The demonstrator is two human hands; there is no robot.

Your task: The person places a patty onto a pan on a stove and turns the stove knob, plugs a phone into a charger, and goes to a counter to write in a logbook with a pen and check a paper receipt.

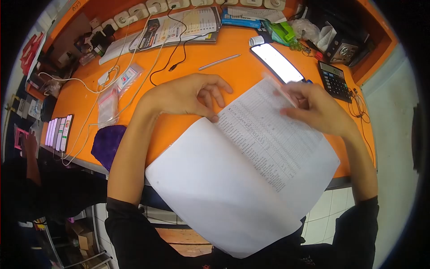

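Observation:
A stack of printed sheets (268,148) with a table of rows and columns lies across the desk's front edge, its front pages (201,179) folded back towards me. My left hand (192,96) hovers at the upper left of the stack, fingers loosely bent and apart, the thumb tip at the fold. Over the right part of the printed page is my right hand (316,107), its fingers closed around a pale, blurred strip whose kind I cannot make out. A lit phone (277,62) lies just beyond the page, and a silver pen (219,62) rests behind my left hand.
On the right stand a calculator (335,81) and a speaker-like box (342,50). Magazines (177,29) lie at the back below sockets with cables. Left are plastic bags (107,105), a purple cloth (109,144), several phones (58,133) in a row and another person's hand (30,145).

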